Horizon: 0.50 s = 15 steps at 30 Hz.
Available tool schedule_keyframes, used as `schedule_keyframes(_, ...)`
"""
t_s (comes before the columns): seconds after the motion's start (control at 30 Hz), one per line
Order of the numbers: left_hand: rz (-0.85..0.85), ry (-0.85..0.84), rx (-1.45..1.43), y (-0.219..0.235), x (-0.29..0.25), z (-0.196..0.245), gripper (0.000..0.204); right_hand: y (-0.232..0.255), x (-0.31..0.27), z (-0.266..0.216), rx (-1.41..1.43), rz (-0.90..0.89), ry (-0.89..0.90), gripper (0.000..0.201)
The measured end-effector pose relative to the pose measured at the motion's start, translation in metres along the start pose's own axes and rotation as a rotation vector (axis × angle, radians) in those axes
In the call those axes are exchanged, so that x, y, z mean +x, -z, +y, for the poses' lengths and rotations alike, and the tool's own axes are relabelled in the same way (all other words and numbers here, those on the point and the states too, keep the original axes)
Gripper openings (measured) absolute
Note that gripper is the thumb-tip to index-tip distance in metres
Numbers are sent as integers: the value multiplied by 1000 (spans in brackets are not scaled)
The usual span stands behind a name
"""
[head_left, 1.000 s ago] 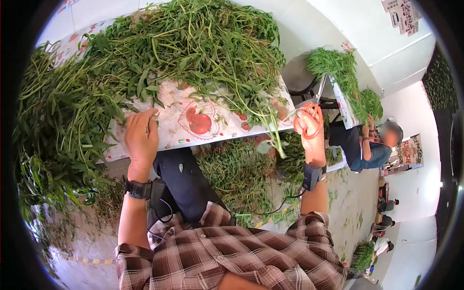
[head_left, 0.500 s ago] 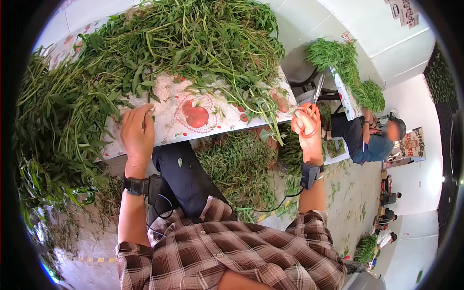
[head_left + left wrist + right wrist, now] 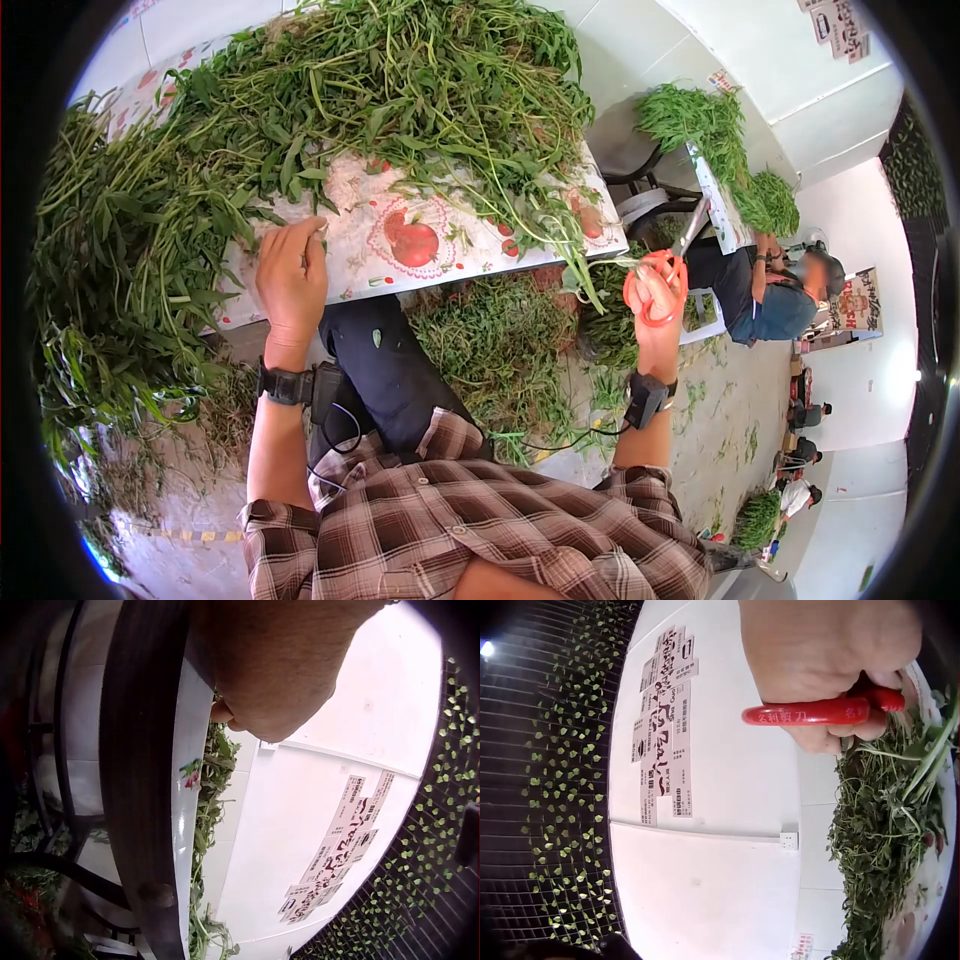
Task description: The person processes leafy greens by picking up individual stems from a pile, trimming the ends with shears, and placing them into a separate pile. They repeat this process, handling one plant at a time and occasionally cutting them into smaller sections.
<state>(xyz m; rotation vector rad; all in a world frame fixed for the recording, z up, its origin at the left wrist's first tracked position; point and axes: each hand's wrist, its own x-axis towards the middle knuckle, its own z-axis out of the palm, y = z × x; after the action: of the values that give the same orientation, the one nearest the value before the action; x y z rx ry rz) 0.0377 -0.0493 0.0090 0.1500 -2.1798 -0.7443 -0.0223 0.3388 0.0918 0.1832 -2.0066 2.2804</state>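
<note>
In the head view, my left hand (image 3: 292, 278) rests on the near left part of the patterned tablecloth (image 3: 345, 275), beside the leafy green heap (image 3: 390, 100). Its fingers are loosely bent, and nothing shows in them. Off the table's right corner, my right hand (image 3: 655, 300) has its fingers through the red handles of scissors (image 3: 690, 232), whose blades point up and right. The same hand pinches the end of a green stem (image 3: 612, 262) that runs left to the table edge. The red handle (image 3: 810, 712) also shows across my fingers in the right wrist view.
Cut greens (image 3: 490, 350) lie on the floor beyond my knee. At the right, a person in a dark cap (image 3: 785, 300) sits by another table (image 3: 715, 195) bearing greens. A black chair (image 3: 640, 185) stands between the tables. Several people are farther back.
My right hand has moved right and slightly down, away from the table corner, with the scissors and the stem. My left hand has stayed nearly in place.
</note>
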Motion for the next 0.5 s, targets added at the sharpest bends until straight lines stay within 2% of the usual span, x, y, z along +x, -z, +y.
schedule_keyframes(0.1,5,-5,1,0,0,0,15,6,-14,-10,-12,98,48,8)
schedule_keyframes(0.27,1,-7,3,0,0,1,15,24,-42,-29,-36,130,126,13)
schedule_keyframes(0.33,7,-15,2,0,0,1,15,25,-57,-37,-97,271,183,9)
schedule_keyframes(0.5,-4,1,-4,0,0,3,15,56,-82,-43,-143,344,143,12)
